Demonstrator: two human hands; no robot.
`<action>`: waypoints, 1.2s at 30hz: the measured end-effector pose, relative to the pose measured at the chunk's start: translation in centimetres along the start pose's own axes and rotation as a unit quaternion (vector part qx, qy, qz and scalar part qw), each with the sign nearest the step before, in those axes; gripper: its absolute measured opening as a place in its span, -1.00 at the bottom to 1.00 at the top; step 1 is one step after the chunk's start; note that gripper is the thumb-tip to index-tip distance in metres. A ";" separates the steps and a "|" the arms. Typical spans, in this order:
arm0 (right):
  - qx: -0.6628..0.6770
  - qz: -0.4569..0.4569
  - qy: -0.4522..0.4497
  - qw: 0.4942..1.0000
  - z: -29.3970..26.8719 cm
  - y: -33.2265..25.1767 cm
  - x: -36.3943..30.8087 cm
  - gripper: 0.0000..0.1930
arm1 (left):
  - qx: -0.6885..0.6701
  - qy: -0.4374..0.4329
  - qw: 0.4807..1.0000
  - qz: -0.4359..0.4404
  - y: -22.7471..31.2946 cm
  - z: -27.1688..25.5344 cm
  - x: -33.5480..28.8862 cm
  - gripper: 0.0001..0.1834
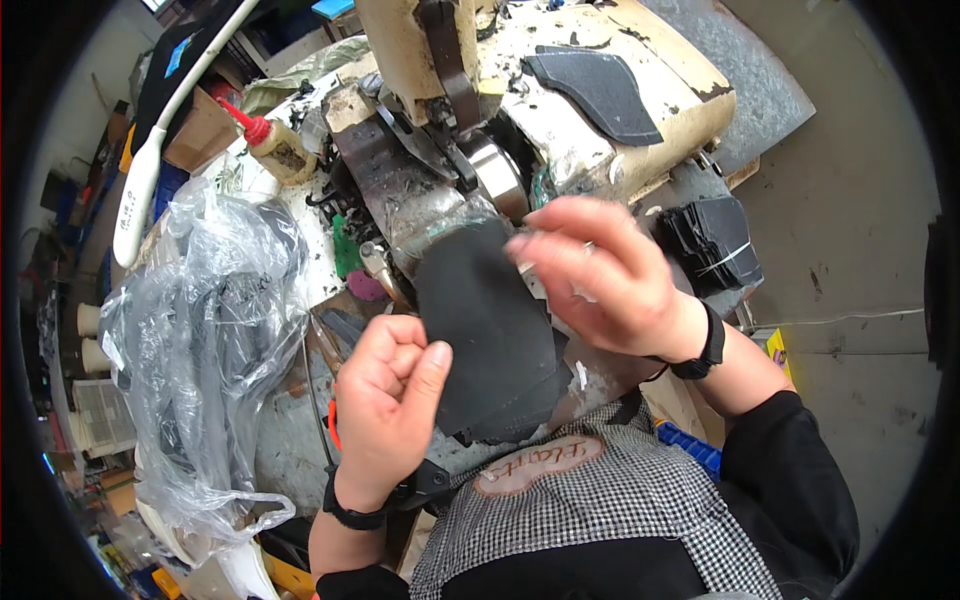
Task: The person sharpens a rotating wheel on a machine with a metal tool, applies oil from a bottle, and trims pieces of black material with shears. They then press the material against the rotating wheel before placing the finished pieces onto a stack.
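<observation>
Left fingers (pixel 428 380): curled in beside the left edge of a black piece (pixel 488 320), thumb lying over that edge; whether they truly pinch it cannot be told.
Right fingers (pixel 592 262): loosely extended and parted over its upper right side, slightly blurred, nothing visible between the tips; contact is unclear.
Slip risk: if the thumb bears only lightly, the piece could swivel or slide out of line.
Layer risk: dark pieces (pixel 515 432) show beneath its lower edge; friction could drag one along.
Wheel risk: the right fingertips are near the machine's shiny metal wheel (pixel 496 173); should it be turning, which I cannot tell, skin could be caught.
Scrap risk: black scraps (pixel 322 207) lie around the machine; a stray one underneath could make the piece sit unevenly.
Piece's place: between the hands, above the worktop (pixel 282 440), upper end just beside the machine's metal parts.
Piece's look: matt black, thin, mostly flat, rounded at upper left, with a few pale specks; material uncertain.
</observation>
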State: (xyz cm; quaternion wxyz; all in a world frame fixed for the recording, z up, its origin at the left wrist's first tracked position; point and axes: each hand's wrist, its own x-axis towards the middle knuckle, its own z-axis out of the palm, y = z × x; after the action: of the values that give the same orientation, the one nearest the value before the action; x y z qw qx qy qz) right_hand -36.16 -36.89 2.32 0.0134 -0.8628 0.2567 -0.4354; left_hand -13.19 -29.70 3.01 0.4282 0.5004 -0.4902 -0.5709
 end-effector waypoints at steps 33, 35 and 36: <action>-0.125 -0.079 -0.002 0.989 1.9 0.2 1.9 -0.62 | 0.246 -0.001 0.966 0.076 4.6 -3.4 9.6 -0.89; -0.149 -0.070 -0.005 0.986 1.1 1.0 1.1 -0.63 | 0.276 0.005 0.953 0.124 4.1 -2.0 10.2 -0.90; -0.148 -0.067 0.003 0.987 0.9 1.4 1.0 -0.63 | 0.301 0.023 0.936 0.180 3.9 -1.4 10.5 -0.89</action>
State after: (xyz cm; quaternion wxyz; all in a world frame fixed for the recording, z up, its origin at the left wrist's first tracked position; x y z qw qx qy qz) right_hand -35.58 -38.76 2.19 -0.1445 -0.8692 0.2606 -0.3947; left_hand -13.20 -40.77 5.24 0.3641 0.5225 -0.7108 -0.2986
